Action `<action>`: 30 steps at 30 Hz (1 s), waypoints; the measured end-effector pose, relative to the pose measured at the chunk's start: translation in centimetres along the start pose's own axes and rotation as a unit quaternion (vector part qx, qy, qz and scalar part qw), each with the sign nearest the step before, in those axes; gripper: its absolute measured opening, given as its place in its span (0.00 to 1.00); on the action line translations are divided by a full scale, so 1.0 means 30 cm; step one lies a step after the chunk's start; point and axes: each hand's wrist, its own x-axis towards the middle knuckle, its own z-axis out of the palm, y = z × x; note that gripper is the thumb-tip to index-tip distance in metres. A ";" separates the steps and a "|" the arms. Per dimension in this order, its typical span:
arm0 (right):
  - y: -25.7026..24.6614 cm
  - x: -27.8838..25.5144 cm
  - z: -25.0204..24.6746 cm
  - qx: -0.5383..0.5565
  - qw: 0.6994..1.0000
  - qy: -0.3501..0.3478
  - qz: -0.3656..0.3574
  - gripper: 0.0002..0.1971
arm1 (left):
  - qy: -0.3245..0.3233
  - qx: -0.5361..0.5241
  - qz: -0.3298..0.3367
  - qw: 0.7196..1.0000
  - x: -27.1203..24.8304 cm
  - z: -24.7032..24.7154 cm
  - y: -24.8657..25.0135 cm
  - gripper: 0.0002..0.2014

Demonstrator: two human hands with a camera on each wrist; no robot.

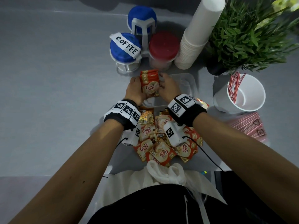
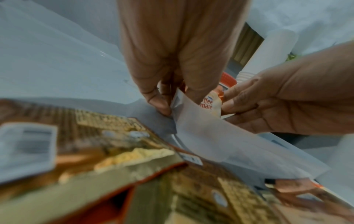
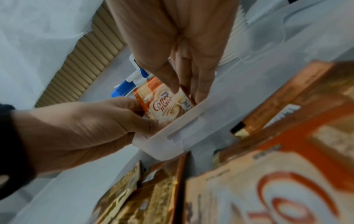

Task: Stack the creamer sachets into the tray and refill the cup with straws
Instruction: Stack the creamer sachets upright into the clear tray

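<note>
At the tray's (image 1: 191,88) left end, both hands hold a stack of sachets (image 1: 149,82) between them: left hand (image 1: 135,92) and right hand (image 1: 168,89), grip curled onto its edges. Loose sachets (image 1: 155,143) heaped on the table (image 1: 56,94) nearer the body; cup (image 1: 252,96) with few straws (image 1: 234,86) at right.

A smooth grey countertop (image 1: 48,94) filled the scene under soft, even light. At its far edge it met a pale grey wall (image 1: 64,5) along a faint seam. In the right wrist view a tan ribbed panel (image 3: 91,60) ran diagonally between pale grey surfaces behind the counter.
</note>
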 end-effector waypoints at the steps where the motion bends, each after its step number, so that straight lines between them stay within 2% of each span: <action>1: -0.004 -0.009 -0.001 -0.016 1.000 -0.014 -0.001 0.28 | 0.002 -0.002 0.000 1.000 -0.004 -0.001 0.003 0.31; 4: -0.004 -0.043 -0.012 -0.092 0.993 -0.064 -0.017 0.35 | 0.009 -0.014 -0.007 1.000 -0.009 0.000 0.006 0.31; 8: 0.001 -0.069 -0.031 -0.112 0.990 -0.085 -0.033 0.35 | 0.014 -0.030 -0.010 0.999 -0.017 -0.001 0.005 0.30; 13: -0.006 -0.063 -0.044 -0.088 0.994 -0.062 -0.003 0.33 | 0.019 -0.026 -0.009 0.999 -0.043 -0.022 -0.005 0.24; 15: -0.014 -0.082 -0.054 -0.062 0.997 -0.047 -0.021 0.31 | 0.027 -0.030 -0.012 0.999 -0.065 -0.032 -0.013 0.26; 18: -0.021 -0.124 -0.062 -0.021 0.998 0.021 -0.061 0.23 | 0.044 -0.054 -0.020 0.997 -0.105 -0.051 -0.022 0.29; 20: -0.021 -0.162 -0.056 -0.050 0.992 0.052 -0.101 0.19 | 0.058 -0.055 -0.018 0.997 -0.134 -0.062 -0.035 0.28; 21: -0.019 -0.182 -0.049 -0.081 0.988 0.041 -0.126 0.17 | 0.065 -0.049 -0.014 0.997 -0.148 -0.064 -0.046 0.26; 23: -0.011 -0.212 -0.026 -0.155 0.973 -0.022 -0.171 0.14 | 0.067 -0.039 -0.014 0.997 -0.173 -0.067 -0.070 0.20; 26: 0.022 -0.237 0.027 -0.284 0.931 -0.127 -0.190 0.13 | 0.044 -0.021 -0.006 0.999 -0.220 -0.057 -0.107 0.14; 28: 0.050 -0.248 0.058 -0.352 0.901 -0.161 -0.196 0.11 | 0.015 0.013 0.008 1.000 -0.255 -0.047 -0.129 0.14; 30: 0.068 -0.261 0.072 -0.392 0.880 -0.165 -0.210 0.11 | -0.014 0.049 0.029 0.998 -0.281 -0.034 -0.144 0.15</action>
